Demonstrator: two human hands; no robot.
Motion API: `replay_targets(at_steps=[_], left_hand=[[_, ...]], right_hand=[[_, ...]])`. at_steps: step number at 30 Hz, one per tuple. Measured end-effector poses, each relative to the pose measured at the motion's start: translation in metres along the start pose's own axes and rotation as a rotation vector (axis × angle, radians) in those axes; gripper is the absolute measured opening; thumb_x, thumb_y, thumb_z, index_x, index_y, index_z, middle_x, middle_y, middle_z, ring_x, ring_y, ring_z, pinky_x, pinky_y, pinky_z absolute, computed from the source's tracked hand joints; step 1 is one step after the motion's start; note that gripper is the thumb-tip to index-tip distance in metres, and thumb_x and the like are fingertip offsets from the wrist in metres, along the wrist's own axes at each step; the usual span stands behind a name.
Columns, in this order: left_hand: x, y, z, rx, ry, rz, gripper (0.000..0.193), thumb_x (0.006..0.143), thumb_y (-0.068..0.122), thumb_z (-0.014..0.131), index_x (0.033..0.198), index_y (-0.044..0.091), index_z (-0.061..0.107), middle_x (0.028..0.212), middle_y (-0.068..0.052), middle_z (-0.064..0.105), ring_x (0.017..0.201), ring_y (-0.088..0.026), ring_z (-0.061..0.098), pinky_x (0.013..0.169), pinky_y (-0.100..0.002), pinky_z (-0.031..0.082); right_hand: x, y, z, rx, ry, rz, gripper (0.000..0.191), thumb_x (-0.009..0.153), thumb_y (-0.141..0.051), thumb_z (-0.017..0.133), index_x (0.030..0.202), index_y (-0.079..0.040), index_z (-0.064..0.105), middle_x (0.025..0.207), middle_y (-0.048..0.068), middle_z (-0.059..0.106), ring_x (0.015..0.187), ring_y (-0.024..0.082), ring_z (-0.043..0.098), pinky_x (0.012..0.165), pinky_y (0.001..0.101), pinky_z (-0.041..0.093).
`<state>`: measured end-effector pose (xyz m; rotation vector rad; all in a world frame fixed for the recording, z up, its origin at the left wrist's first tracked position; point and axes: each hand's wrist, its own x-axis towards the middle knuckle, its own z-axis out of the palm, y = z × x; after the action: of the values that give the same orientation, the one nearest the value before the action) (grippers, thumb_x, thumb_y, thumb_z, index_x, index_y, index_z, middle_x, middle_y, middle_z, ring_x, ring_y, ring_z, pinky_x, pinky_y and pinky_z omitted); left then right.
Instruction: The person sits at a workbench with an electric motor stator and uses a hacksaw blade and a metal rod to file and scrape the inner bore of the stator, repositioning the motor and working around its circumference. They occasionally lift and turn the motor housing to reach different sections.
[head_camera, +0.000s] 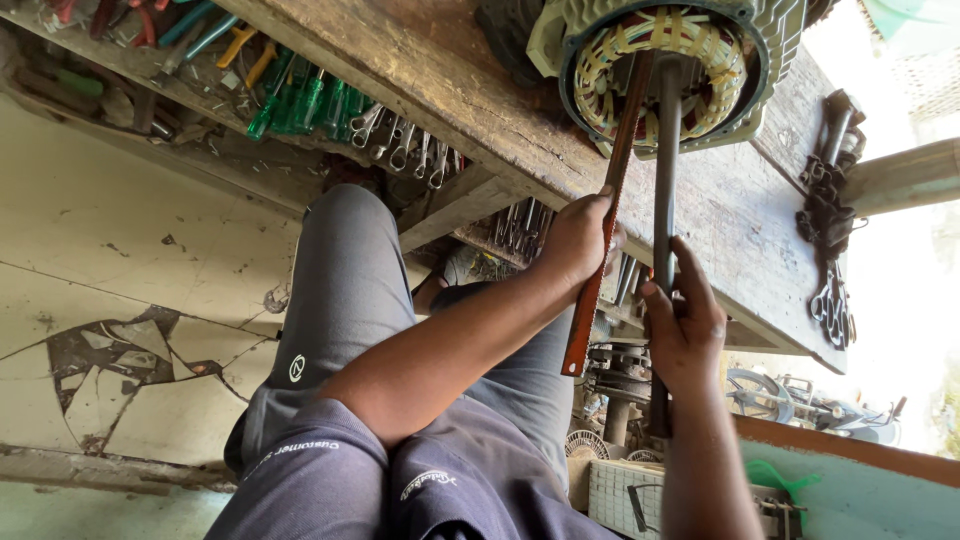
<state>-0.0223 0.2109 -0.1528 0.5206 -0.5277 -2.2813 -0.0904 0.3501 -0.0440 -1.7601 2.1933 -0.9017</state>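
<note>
Two long tools run from my hands up into the stator (668, 72) on the bench (440, 70). My left hand (575, 238) is clenched around a rusty hacksaw blade (598, 255), gripping it about midway, with its lower end hanging free below my fist. My right hand (682, 325) wraps a dark steel rod (664, 190) near its lower part; the rod's top reaches into the stator's bore, beside the blade.

Both tips sit inside the ring of tied copper windings (610, 75). I judge the blade thin and springy, likely to bow or snap if I push hard, so a hold closer to the stator would steady it. By its look the rod is stiff and heavy, and it suits a full-fist grip low down. I would expect the windings to be delicate and easy to nick, while the ribbed housing looks heavy and stays put on the wood.
</note>
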Motion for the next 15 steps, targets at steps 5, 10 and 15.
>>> replay_targets(at_steps=[5, 10, 15], left_hand=[[-0.010, 0.005, 0.003, 0.030, 0.060, -0.008, 0.032, 0.106, 0.030, 0.039, 0.101, 0.006, 0.060, 0.067, -0.004, 0.060, 0.048, -0.013, 0.052, 0.043, -0.034, 0.045], [-0.013, 0.003, 0.002, 0.035, 0.084, 0.005, 0.035, 0.107, 0.032, 0.041, 0.097, 0.005, 0.061, 0.066, -0.005, 0.059, 0.048, -0.014, 0.052, 0.044, -0.032, 0.046], [-0.002, -0.012, -0.003, -0.090, 0.049, 0.128, 0.033, 0.106, 0.030, 0.043, 0.087, 0.007, 0.058, 0.060, -0.004, 0.052, 0.043, -0.014, 0.046, 0.040, -0.033, 0.039]], right_hand=[[0.023, -0.008, -0.013, -0.263, -0.057, -0.155, 0.054, 0.104, -0.009, 0.065, 0.155, -0.004, 0.049, 0.099, 0.011, 0.069, 0.080, 0.014, 0.064, 0.067, 0.0288, 0.052], [0.040, -0.018, -0.023, -0.188, -0.202, -0.066, 0.054, 0.101, -0.009, 0.060, 0.154, -0.009, 0.048, 0.108, 0.010, 0.070, 0.086, 0.016, 0.065, 0.072, 0.0316, 0.055], [0.035, -0.011, -0.022, -0.181, -0.165, -0.082, 0.054, 0.100, -0.008, 0.063, 0.153, -0.006, 0.050, 0.091, 0.009, 0.068, 0.066, 0.010, 0.059, 0.056, 0.0286, 0.050]])
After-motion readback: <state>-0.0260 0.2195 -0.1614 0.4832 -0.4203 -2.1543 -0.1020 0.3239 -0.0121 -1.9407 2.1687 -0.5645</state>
